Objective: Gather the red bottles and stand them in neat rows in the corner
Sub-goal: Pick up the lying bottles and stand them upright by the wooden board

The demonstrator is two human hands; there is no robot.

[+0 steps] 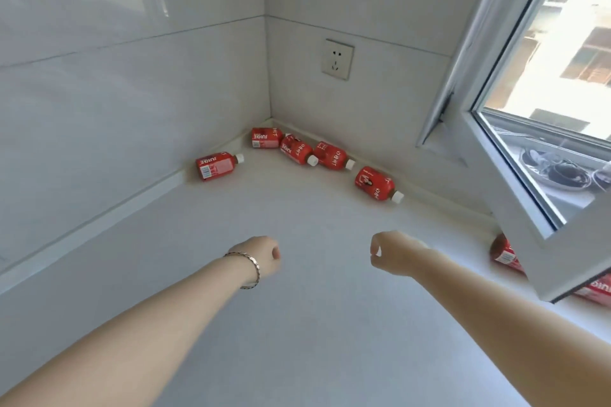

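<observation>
Both my arms reach out over the pale table, and both hands are empty. My left hand [263,254], with a bracelet [250,269] on the wrist, is curled into a loose fist; my right hand [393,253] is curled the same way, fingers folded under.

The red bottles all lie on their sides, well ahead of my hands. One bottle [216,165] rests against the left wall edge. Another [266,138] sits right in the far corner, and touching it is a third [296,149], then a fourth [332,155] just beside that. A fifth [377,183] lies farther along the back edge. To my right, two more [504,253] [595,292] lie partly hidden under the open window sash [515,208].
</observation>
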